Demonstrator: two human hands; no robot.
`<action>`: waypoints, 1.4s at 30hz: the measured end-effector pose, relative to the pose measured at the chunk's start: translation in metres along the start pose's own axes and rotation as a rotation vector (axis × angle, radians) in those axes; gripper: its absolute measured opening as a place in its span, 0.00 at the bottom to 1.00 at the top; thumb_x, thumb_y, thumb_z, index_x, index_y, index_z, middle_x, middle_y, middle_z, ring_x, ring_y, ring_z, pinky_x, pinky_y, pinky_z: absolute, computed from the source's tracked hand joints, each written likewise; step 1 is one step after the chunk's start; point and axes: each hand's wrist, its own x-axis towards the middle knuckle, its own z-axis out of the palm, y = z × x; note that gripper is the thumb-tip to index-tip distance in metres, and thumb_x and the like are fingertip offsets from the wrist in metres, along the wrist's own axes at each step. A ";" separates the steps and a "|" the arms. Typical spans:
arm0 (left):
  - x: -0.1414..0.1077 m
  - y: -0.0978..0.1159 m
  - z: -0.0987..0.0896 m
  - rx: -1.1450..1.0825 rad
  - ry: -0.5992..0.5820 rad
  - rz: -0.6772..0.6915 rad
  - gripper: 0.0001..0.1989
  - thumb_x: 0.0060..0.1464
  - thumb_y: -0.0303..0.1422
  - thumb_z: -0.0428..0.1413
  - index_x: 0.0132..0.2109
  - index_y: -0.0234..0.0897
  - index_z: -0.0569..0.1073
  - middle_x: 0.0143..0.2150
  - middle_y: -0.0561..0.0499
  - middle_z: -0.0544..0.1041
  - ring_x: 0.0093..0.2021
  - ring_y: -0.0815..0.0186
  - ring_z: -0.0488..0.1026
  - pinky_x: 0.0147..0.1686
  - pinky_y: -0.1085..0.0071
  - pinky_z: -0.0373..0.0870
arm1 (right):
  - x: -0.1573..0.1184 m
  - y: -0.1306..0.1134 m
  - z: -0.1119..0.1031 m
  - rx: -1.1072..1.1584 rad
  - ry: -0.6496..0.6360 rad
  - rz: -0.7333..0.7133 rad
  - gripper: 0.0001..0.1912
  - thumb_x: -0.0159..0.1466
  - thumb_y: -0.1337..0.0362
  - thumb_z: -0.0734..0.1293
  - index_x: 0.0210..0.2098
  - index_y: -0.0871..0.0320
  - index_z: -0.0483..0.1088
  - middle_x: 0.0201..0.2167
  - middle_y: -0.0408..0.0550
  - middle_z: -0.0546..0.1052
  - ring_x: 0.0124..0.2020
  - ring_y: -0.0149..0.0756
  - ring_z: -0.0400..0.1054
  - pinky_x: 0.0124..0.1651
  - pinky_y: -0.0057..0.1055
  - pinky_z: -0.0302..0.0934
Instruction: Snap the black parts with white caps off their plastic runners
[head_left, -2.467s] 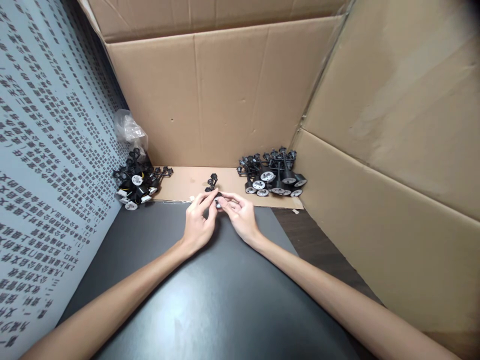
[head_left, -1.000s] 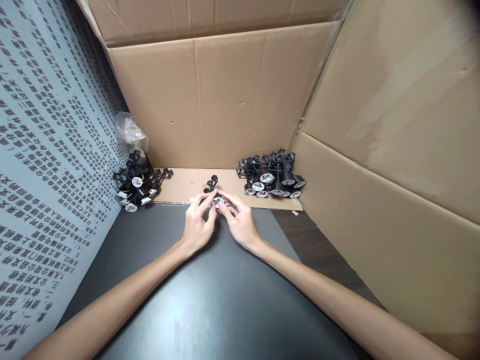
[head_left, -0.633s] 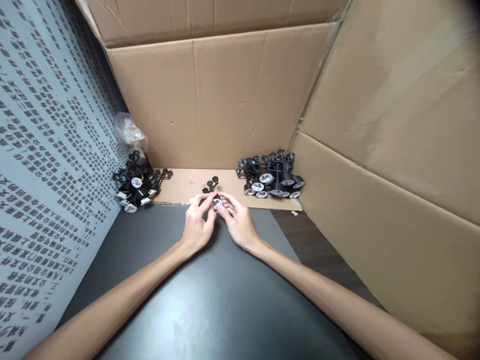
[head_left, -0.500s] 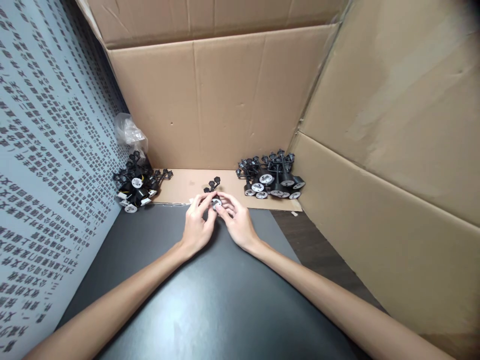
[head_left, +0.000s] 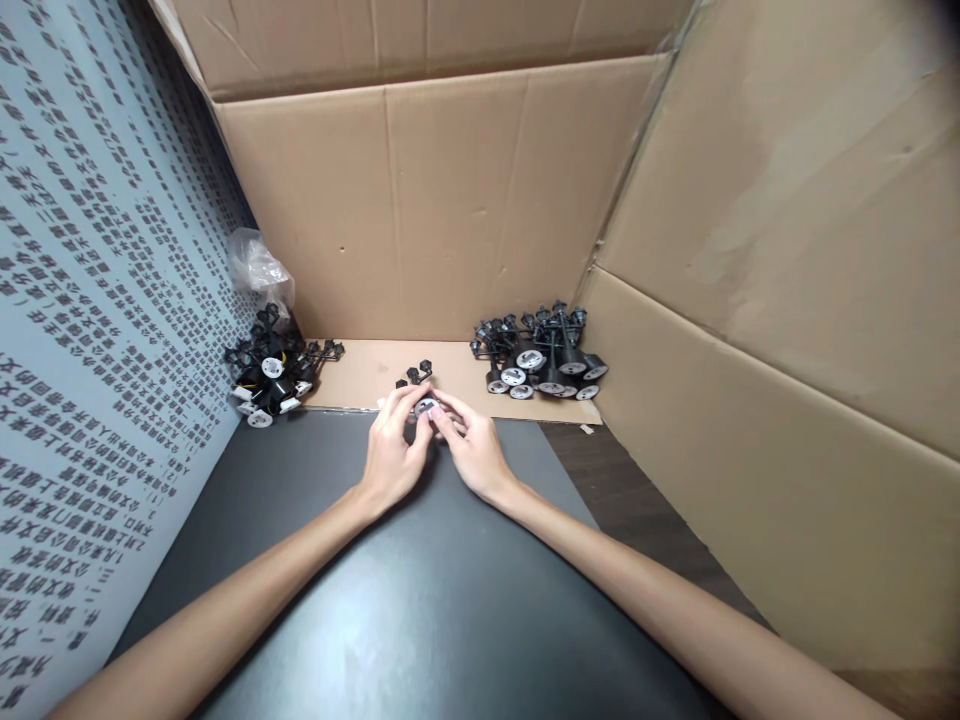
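Observation:
Between my two hands is a small black lamp-post model (head_left: 426, 406), its round white-and-black base facing me and its lantern heads pointing away. My left hand (head_left: 396, 445) grips it from the left with thumb and fingers. From the other side my right hand (head_left: 474, 450) holds the same piece, its thumb on the base. The fingers hide the middle of the model. Both hands are over the far edge of the dark grey mat (head_left: 450, 580).
At the back left lies a pile of black lamp models (head_left: 272, 368) beside a clear plastic bag (head_left: 262, 268). More lamp models (head_left: 551, 378) stand grouped at the back right. Cardboard walls (head_left: 450, 210) rise behind and right; a printed sheet (head_left: 112, 300) covers the left.
The lamp-post model has tilted slightly, its heads shifting a little to the left and its base turning between my fingers. Both hands stay nearly in place.

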 end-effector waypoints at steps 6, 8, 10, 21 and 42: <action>0.000 -0.001 0.000 -0.008 0.015 0.027 0.17 0.63 0.31 0.51 0.58 0.41 0.70 0.52 0.46 0.73 0.45 0.67 0.75 0.47 0.67 0.75 | 0.000 0.002 0.000 -0.025 0.013 -0.017 0.25 0.65 0.50 0.64 0.53 0.61 0.71 0.43 0.55 0.79 0.41 0.40 0.75 0.43 0.34 0.70; 0.000 -0.001 0.000 -0.004 0.014 0.043 0.18 0.63 0.30 0.52 0.59 0.41 0.70 0.51 0.46 0.74 0.43 0.67 0.75 0.47 0.67 0.74 | 0.000 0.001 -0.001 -0.031 0.015 -0.031 0.24 0.65 0.50 0.64 0.52 0.61 0.71 0.43 0.55 0.79 0.41 0.40 0.75 0.43 0.34 0.70; -0.001 0.000 -0.001 0.007 0.017 0.051 0.19 0.62 0.29 0.52 0.59 0.42 0.70 0.51 0.47 0.74 0.43 0.68 0.75 0.47 0.68 0.74 | 0.000 0.001 -0.001 -0.031 0.007 -0.039 0.23 0.65 0.51 0.64 0.52 0.60 0.70 0.43 0.55 0.79 0.41 0.40 0.75 0.45 0.36 0.70; 0.001 0.002 -0.002 0.036 0.022 -0.005 0.16 0.61 0.30 0.53 0.56 0.40 0.73 0.50 0.48 0.76 0.41 0.67 0.75 0.48 0.68 0.73 | 0.000 0.001 0.002 0.014 -0.020 -0.017 0.21 0.66 0.52 0.63 0.51 0.60 0.68 0.45 0.56 0.79 0.43 0.41 0.76 0.46 0.36 0.69; 0.002 0.004 -0.007 -0.035 -0.010 -0.037 0.12 0.64 0.35 0.51 0.50 0.38 0.74 0.48 0.47 0.78 0.47 0.64 0.76 0.49 0.65 0.72 | 0.002 -0.002 0.004 0.064 -0.004 0.010 0.17 0.65 0.51 0.63 0.45 0.58 0.67 0.41 0.53 0.77 0.38 0.37 0.72 0.39 0.33 0.67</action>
